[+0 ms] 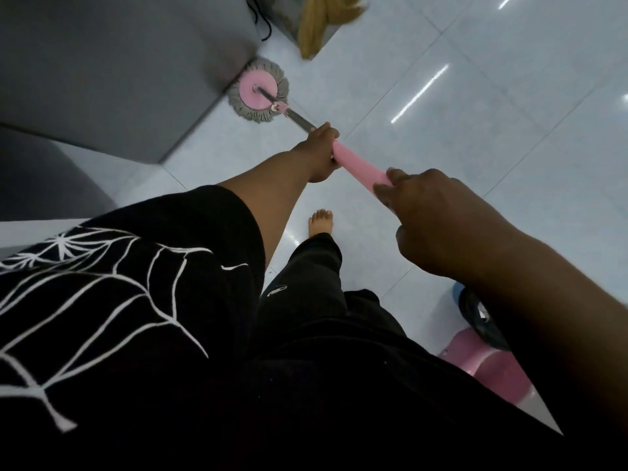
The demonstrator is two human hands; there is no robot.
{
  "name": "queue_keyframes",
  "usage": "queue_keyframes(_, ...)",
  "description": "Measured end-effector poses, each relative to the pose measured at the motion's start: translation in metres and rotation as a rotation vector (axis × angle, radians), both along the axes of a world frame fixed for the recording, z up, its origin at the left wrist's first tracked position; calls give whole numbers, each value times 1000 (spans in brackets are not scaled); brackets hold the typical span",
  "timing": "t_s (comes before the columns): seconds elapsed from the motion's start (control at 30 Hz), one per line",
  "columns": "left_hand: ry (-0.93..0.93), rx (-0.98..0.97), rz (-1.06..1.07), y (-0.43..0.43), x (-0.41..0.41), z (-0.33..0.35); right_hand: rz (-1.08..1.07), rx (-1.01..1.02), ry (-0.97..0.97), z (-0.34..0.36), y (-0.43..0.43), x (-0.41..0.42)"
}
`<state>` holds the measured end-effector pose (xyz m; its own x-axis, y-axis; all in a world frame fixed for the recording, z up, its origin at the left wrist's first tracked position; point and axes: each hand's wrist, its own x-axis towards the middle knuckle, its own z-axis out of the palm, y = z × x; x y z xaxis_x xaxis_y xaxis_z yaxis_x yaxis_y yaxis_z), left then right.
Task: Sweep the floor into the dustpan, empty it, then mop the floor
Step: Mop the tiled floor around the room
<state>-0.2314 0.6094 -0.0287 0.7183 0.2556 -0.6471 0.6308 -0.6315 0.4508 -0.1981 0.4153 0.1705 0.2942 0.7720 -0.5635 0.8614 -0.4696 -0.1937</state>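
Observation:
A round mop head [259,91], pink disc ringed with grey strands, lies flat on the white tiled floor [492,96] against the corner of a grey cabinet. Its metal pole runs back to a pink handle [360,167]. My left hand [317,151] grips the handle's lower end, arm stretched out. My right hand [438,219] grips the handle's upper end, close to the camera. A yellow broom's bristles [321,23] stand at the top beside the cabinet.
The grey cabinet [112,73] fills the upper left. A pink mop bucket [492,368] with a dark spinner basket sits at the lower right behind my arm. My bare foot [320,223] stands on the tiles mid-frame. Open floor stretches to the right.

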Motion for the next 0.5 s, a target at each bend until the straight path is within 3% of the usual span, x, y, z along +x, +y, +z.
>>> queue_keyframes(0.5,-125,-84,-293,-248,-46,32,-238,-87,-53,59,-232,-93)
